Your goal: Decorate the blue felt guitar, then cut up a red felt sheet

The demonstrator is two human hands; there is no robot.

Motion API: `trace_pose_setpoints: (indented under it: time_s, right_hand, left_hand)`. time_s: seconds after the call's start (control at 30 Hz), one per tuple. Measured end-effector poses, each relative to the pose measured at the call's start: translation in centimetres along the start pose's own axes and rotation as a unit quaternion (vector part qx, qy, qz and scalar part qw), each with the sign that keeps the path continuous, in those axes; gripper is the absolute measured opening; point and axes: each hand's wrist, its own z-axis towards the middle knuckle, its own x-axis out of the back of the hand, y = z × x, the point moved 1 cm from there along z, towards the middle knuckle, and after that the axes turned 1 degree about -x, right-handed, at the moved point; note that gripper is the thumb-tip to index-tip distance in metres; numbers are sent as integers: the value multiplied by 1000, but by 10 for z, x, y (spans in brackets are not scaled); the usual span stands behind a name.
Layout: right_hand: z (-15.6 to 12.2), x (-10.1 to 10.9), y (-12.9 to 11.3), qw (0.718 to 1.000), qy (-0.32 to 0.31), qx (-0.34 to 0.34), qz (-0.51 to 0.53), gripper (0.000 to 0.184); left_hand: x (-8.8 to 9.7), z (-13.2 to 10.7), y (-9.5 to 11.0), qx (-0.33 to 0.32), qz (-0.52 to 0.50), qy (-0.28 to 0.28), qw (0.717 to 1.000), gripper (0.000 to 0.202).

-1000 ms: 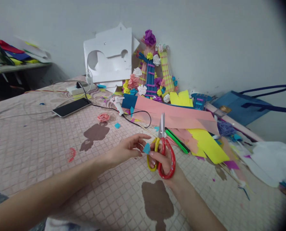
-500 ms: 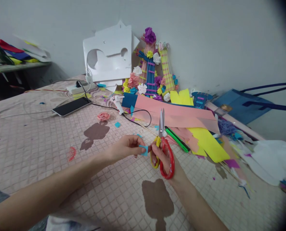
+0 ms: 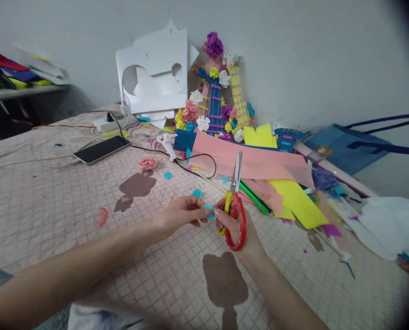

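My right hand (image 3: 237, 229) grips red and yellow scissors (image 3: 234, 206) with the closed blades pointing up and away. Its fingertips also touch a small blue paper piece (image 3: 209, 212). My left hand (image 3: 180, 215) pinches that same blue piece from the left. Both hands hover just above the pink tiled cloth (image 3: 53, 201), close together. Another blue scrap (image 3: 196, 193) lies on the cloth just behind my left hand.
Pink (image 3: 252, 160) and yellow (image 3: 297, 199) paper sheets, a green pen (image 3: 254, 196), a black cable (image 3: 197, 160) and a glue gun (image 3: 168, 145) lie beyond. Paper flower towers (image 3: 218, 91) and white card (image 3: 152, 73) lean on the wall. A phone (image 3: 101, 150) lies left, a blue bag (image 3: 356, 142) right.
My fingers have closed in on the small blue piece, which has turned between both hands. The scissors have tilted slightly to the right.
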Motion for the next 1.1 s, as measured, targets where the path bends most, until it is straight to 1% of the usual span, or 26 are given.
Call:
trace_pose_setpoints:
  time_s: [0.1, 0.17, 0.3, 0.37, 0.43, 0.53, 0.67, 0.87, 1.0, 1.1]
  right_hand:
    - [-1, 1, 0, 999, -28, 2, -26, 29]
    - [-2, 2, 1, 997, -66, -3, -39, 34]
    - [-8, 4, 3, 986, -145, -52, -65, 46]
    - [-11, 6, 4, 980, -161, -56, -101, 46]
    - [-12, 6, 4, 975, -164, -43, -144, 42]
    - [-12, 8, 6, 968, -145, -20, -202, 32]
    - [-9, 10, 11, 965, -136, -19, -222, 21]
    - [-8, 9, 17, 962, -128, -12, -240, 21]
    - [-11, 4, 9, 962, -136, -11, -238, 19]
    - [-14, 0, 2, 959, -131, -1, -250, 17]
  left_hand:
    - [3, 2, 1, -13, -45, 33, 998, 34]
    - [8, 4, 5, -28, -55, 44, 997, 34]
    - [19, 6, 16, -79, -53, 75, 993, 33]
    - [22, 6, 20, -97, -62, 84, 990, 33]
    - [24, 6, 23, -108, -82, 93, 986, 33]
    - [26, 5, 25, -121, -115, 103, 981, 34]
    - [28, 4, 26, -136, -116, 115, 977, 33]
    - [27, 3, 29, -157, -80, 136, 975, 28]
    - [26, 4, 27, -163, -71, 145, 973, 27]
    - [25, 6, 25, -166, -74, 148, 972, 26]
